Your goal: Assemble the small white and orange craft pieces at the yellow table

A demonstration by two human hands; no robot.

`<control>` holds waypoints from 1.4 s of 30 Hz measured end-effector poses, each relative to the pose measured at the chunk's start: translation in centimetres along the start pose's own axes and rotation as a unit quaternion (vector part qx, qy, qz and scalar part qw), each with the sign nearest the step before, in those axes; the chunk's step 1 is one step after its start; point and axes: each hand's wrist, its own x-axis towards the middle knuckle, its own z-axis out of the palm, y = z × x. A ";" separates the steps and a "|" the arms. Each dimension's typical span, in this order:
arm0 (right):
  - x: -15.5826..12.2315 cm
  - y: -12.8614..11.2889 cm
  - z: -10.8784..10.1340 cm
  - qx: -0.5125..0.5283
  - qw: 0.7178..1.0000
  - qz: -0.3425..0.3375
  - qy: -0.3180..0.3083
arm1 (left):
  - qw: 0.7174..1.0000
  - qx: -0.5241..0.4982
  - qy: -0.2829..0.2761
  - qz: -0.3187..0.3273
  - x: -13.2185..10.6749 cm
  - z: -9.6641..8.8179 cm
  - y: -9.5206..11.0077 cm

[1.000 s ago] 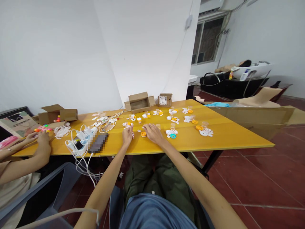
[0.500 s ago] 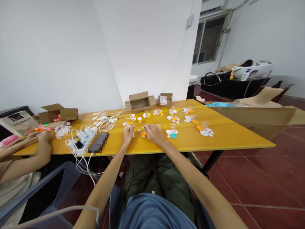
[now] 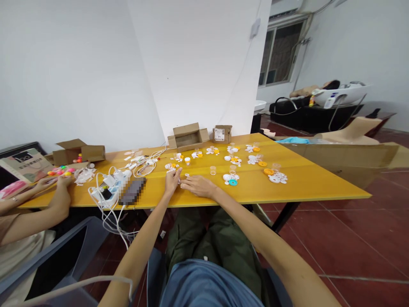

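Observation:
My left hand (image 3: pixel 171 182) is closed at the yellow table's near side, thumb up, its fingers pinched around something small and whitish that I cannot make out. Close on its right is my right hand (image 3: pixel 198 186), palm down, with its fingers bent together and the fingertips almost at the left hand. What those fingertips hold, if anything, is hidden. Just beyond the hands lie a small white piece (image 3: pixel 187 175) and an upright white-and-orange piece (image 3: pixel 187 161). A clear cup (image 3: pixel 212 170) stands behind my right wrist. Nearby are white discs (image 3: pixel 226 177) and a teal ring (image 3: pixel 233 182).
Several clusters of white discs, clear cups and orange rings (image 3: pixel 267 172) spread over the table (image 3: pixel 306 187). Cardboard boxes (image 3: pixel 188 137) stand by the wall. On the left are a power strip (image 3: pixel 111 192), tangled cables and another person's arms (image 3: pixel 60 196).
My right hand has moved left and slightly toward me, closer to my left hand. It now hides the orange-and-white piece, while the clear cup shows fully. My left hand has barely moved.

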 end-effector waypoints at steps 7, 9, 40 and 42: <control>0.2 -0.2 -0.2 0.006 1.000 0.009 -0.026 | 1.000 -0.001 0.002 0.005 0.1 0.0 -0.1; 0.2 -0.1 -0.1 0.003 0.999 0.011 -0.031 | 1.000 -0.003 -0.005 -0.003 0.1 0.0 -0.1; -0.3 0.5 1.8 0.078 0.968 0.233 0.056 | 0.966 -0.209 -0.144 -0.055 0.4 -0.4 -0.4; -0.3 0.5 1.8 0.078 0.966 0.239 0.063 | 0.970 -0.200 -0.131 -0.045 0.5 -0.4 -0.5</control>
